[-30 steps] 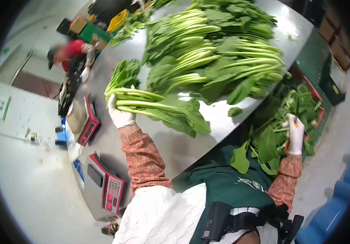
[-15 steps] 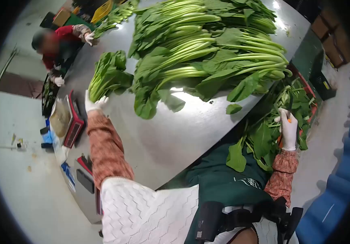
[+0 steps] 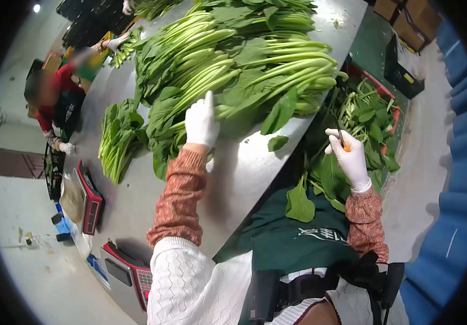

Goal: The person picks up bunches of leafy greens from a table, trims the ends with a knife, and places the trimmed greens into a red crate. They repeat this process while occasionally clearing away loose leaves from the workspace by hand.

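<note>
Bundle of greens (image 3: 118, 138) is lying on the bench, left of the left hand (image 3: 201, 123) and apart from it. Main pile (image 3: 190, 51) is spreading along the far part of the bench, stalks mostly pointing right. Left hand, gloved, is resting at the pile's near side, forefinger extended, other fingers partly hidden; cannot tell whether it is gripping any stalk. A loose leaf (image 3: 278, 143) is lying near the bench's right edge, between the two hands. Right hand (image 3: 348, 157), gloved, is closing round the orange handle of a knife (image 3: 346, 146), thumb and forefinger slightly spread, dark blade pointing away; it is hovering just outside the right edge.

Crate with red rim (image 3: 371, 79) is standing against the right edge, holding loose leaves and trimmings (image 3: 374, 116). Black crate (image 3: 404, 70) is sitting beyond it, contents hard to make out.

Bench (image 3: 233, 181) is showing bare metal, shining, along its near part. Two red scales (image 3: 93, 208) (image 3: 142, 279) are standing along its left edge. Co-worker (image 3: 71, 103) in red and dark clothing is leaning at the far left, one gloved hand touching a small bunch (image 3: 125, 51). Cardboard boxes (image 3: 415, 27) are standing top right; blue sheeting (image 3: 439, 216) is running down the right side.
</note>
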Demonstrator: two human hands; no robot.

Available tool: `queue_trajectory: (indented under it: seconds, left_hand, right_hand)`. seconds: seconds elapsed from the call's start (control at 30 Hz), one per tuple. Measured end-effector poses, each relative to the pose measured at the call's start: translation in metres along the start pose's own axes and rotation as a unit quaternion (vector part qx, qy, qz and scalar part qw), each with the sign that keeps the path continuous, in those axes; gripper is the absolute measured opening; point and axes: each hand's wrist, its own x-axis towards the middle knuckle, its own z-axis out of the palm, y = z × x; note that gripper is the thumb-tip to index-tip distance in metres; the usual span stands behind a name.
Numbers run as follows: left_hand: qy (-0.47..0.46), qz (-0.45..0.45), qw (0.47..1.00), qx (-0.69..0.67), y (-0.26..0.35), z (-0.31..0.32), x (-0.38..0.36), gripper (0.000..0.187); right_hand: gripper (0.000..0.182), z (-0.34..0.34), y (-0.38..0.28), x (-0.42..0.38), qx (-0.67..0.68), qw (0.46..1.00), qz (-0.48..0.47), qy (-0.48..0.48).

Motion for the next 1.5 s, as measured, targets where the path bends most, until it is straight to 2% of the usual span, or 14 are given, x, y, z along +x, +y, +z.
queue_trajectory:
  seconds: [0.03,0.07,0.27,0.33,0.4,0.47,0.6,0.67,0.83,1.07,1.13,1.2,1.37,1.5]
  left_hand:
    - [-0.038,-0.008,0.999,0.030,0.007,-0.018,-0.006,0.072]
    - [-0.015,-0.010,1.000,0.011,0.007,-0.022,-0.015,0.071]
    - [0.059,-0.002,0.998,-0.005,0.023,-0.098,-0.049,0.048]
    - [0.063,-0.022,0.998,-0.001,0.039,-0.115,-0.046,0.046]
    - [0.080,-0.032,0.995,-0.059,0.051,-0.116,-0.045,0.043]
    - [0.072,-0.044,0.975,-0.204,0.068,-0.116,-0.044,0.047]
    - [0.106,0.017,0.981,-0.163,0.110,-0.117,-0.034,0.048]
    - [0.131,0.058,0.981,-0.131,0.126,-0.116,-0.022,0.050]
    - [0.082,0.110,0.978,-0.159,0.175,-0.121,-0.004,0.069]
    - [0.160,0.229,0.942,-0.185,0.222,-0.118,0.029,0.064]
    - [0.139,0.225,0.947,-0.181,0.241,-0.117,0.038,0.054]
    - [0.126,0.202,0.938,-0.252,0.258,-0.100,0.047,0.049]
    - [0.112,0.175,0.892,-0.402,0.289,-0.098,0.069,0.043]
    - [0.079,0.203,0.894,-0.392,0.297,-0.097,0.079,0.058]
  right_hand:
    - [0.023,-0.005,0.001,-0.003,0.007,1.000,0.013,0.004]
    - [0.023,-0.008,0.003,-0.005,0.009,1.000,0.014,0.006]
    - [0.021,0.013,-0.006,-0.007,0.017,0.999,-0.035,-0.035]
    - [0.022,0.031,-0.024,-0.006,0.000,0.992,-0.118,-0.052]
    - [0.030,0.046,-0.036,0.000,-0.104,0.963,-0.246,-0.036]
    - [0.036,0.058,-0.054,0.003,-0.105,0.957,-0.269,-0.027]
    - [0.035,0.048,-0.064,-0.001,-0.145,0.961,-0.225,-0.063]
    - [0.034,0.045,-0.053,-0.004,-0.118,0.962,-0.245,-0.008]
    - [0.023,0.016,-0.052,-0.010,-0.117,0.968,-0.214,0.062]
    - [0.017,-0.052,-0.056,-0.023,-0.158,0.958,-0.207,0.123]
    - [0.017,-0.064,-0.036,-0.017,-0.129,0.957,-0.206,0.159]
    - [0.019,-0.090,-0.004,-0.006,-0.269,0.944,-0.101,0.165]
    - [0.023,-0.114,0.021,-0.010,-0.039,0.984,0.001,0.174]
    - [0.025,-0.115,-0.034,-0.022,0.188,0.969,-0.063,0.148]
